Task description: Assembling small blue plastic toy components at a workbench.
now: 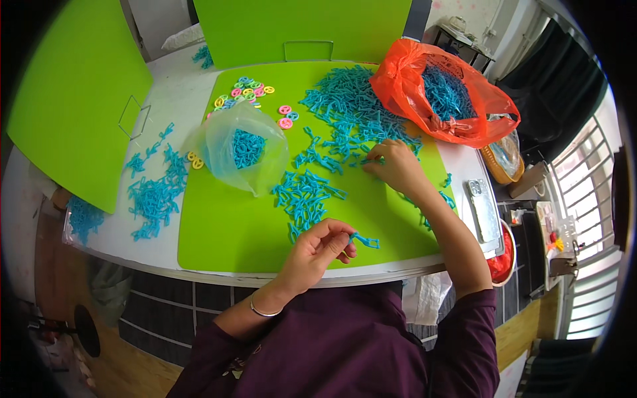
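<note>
Near the front edge of the green mat [229, 225], my left hand [317, 249] pinches a small blue plastic link piece [365, 241] between thumb and fingers. My right hand [398, 166] reaches farther out, at the lower edge of a big pile of blue pieces [352, 99]. Its fingers are pressed together over the loose pieces there, and whatever lies between them is hidden. A smaller heap of blue pieces [305, 196] lies just beyond my left hand. To its left stands a translucent plastic bag [265, 162] with blue pieces inside.
A red plastic bag [405, 86] of blue pieces sits at the far right. Colourful rings [249, 91] lie behind the clear bag. More blue pieces [156, 192] spread over the white table at left. A phone [483, 209] lies at the right edge. Green panels [86, 106] stand at left and back.
</note>
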The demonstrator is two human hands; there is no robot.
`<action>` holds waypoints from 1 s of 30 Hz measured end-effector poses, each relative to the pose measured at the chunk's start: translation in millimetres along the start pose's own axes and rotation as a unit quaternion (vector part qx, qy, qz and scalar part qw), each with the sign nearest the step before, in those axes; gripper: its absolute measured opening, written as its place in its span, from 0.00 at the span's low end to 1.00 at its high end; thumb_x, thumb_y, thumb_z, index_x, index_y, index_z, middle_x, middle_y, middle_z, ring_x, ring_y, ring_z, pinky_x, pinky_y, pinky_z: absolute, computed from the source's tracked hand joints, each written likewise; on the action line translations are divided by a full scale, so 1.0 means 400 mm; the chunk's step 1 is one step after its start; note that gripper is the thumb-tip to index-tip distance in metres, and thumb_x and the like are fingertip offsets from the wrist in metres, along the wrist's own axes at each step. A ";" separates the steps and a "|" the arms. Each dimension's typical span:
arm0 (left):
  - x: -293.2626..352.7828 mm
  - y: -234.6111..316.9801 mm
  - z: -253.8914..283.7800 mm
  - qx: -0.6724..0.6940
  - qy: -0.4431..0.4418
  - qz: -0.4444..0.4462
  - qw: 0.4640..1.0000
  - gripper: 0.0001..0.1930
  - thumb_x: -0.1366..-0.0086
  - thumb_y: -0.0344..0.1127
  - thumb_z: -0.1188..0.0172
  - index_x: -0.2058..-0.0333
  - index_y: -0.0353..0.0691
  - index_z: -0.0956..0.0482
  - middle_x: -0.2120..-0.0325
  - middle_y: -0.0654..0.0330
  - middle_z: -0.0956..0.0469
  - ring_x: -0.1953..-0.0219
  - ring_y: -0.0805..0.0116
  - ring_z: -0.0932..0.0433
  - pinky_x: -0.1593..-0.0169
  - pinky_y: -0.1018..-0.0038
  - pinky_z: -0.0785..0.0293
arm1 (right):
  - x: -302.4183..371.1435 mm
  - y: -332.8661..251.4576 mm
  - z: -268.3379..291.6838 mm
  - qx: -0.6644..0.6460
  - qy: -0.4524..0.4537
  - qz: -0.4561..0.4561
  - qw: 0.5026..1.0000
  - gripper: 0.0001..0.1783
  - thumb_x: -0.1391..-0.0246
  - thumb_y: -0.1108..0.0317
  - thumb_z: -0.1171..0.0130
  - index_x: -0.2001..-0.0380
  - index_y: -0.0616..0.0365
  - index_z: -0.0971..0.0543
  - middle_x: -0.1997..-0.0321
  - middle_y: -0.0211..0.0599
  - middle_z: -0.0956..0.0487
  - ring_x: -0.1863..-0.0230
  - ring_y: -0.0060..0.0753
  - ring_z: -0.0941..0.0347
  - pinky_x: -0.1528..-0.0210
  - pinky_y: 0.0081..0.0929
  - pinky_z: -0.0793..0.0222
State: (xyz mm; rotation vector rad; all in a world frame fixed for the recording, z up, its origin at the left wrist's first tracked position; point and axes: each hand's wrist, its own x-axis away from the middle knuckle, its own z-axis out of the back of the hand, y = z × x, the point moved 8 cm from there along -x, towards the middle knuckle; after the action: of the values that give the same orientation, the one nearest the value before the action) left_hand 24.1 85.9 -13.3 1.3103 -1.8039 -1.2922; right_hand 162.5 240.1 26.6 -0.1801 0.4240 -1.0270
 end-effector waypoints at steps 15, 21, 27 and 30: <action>-0.003 -0.022 0.015 0.063 0.017 0.039 0.997 0.07 0.39 0.28 0.44 0.62 0.34 0.25 0.71 0.61 0.23 0.68 0.75 0.25 0.62 0.79 0.28 | 0.149 -0.024 0.031 -0.355 -0.045 -0.154 0.921 0.09 0.58 0.72 0.35 0.72 0.65 0.21 0.73 0.33 0.22 0.70 0.22 0.27 0.67 0.22 0.31; -0.008 -0.031 0.027 0.061 0.033 0.041 0.997 0.06 0.41 0.27 0.42 0.64 0.34 0.23 0.71 0.60 0.22 0.68 0.75 0.25 0.62 0.80 0.29 | 0.237 -0.101 -0.030 -0.539 -0.141 -0.185 0.809 0.11 0.54 0.71 0.37 0.65 0.64 0.20 0.73 0.33 0.22 0.73 0.20 0.27 0.67 0.17 0.31; -0.011 -0.034 0.030 0.041 0.047 0.043 0.997 0.06 0.41 0.26 0.42 0.64 0.34 0.23 0.71 0.61 0.22 0.68 0.75 0.24 0.63 0.80 0.29 | 0.290 -0.142 -0.092 -0.754 -0.139 -0.189 0.613 0.10 0.51 0.72 0.40 0.64 0.62 0.22 0.71 0.34 0.22 0.71 0.23 0.26 0.68 0.17 0.29; -0.009 -0.032 0.033 0.052 0.054 0.041 0.996 0.06 0.41 0.26 0.42 0.64 0.34 0.23 0.71 0.61 0.22 0.67 0.75 0.24 0.63 0.80 0.30 | 0.297 -0.156 -0.107 -0.780 -0.114 -0.207 0.580 0.09 0.50 0.71 0.40 0.64 0.60 0.22 0.72 0.31 0.22 0.73 0.22 0.27 0.71 0.15 0.31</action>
State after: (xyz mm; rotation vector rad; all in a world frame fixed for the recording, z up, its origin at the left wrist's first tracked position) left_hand 19.3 93.6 -29.9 1.3203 -1.8494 -1.0764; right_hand 148.0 108.6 -21.5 -2.0923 0.9924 -0.7536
